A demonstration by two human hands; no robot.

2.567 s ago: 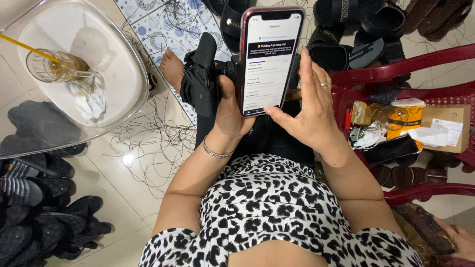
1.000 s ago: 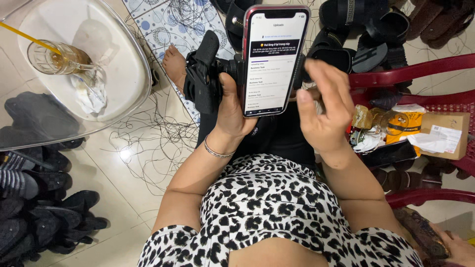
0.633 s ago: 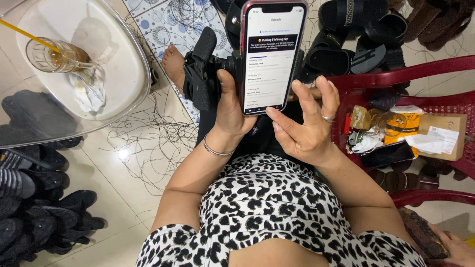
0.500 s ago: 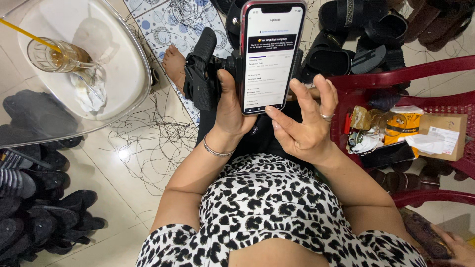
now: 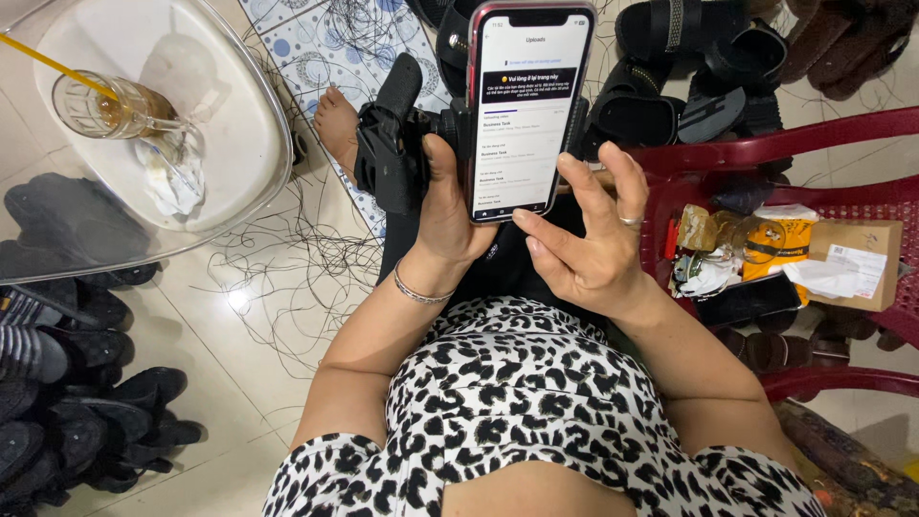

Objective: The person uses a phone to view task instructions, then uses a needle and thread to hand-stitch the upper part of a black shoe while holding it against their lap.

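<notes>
My left hand holds a smartphone in a red case upright in front of me, its lit screen showing a white list page. My right hand, with a ring on one finger, hovers just right of and below the phone, fingers spread and the thumb tip near the phone's lower right corner. A thin bracelet circles my left wrist. A black sandal piece lies on my lap behind the phone.
A glass table at the left carries a drink glass with a yellow straw. A red plastic chair at the right holds wrappers and a cardboard box. Black sandals pile at lower left, and loose black threads lie on the floor.
My right hand tapped at the phone's right side, then dropped back below it with fingers spread. The phone shifted slightly and its screen now shows a list page.
</notes>
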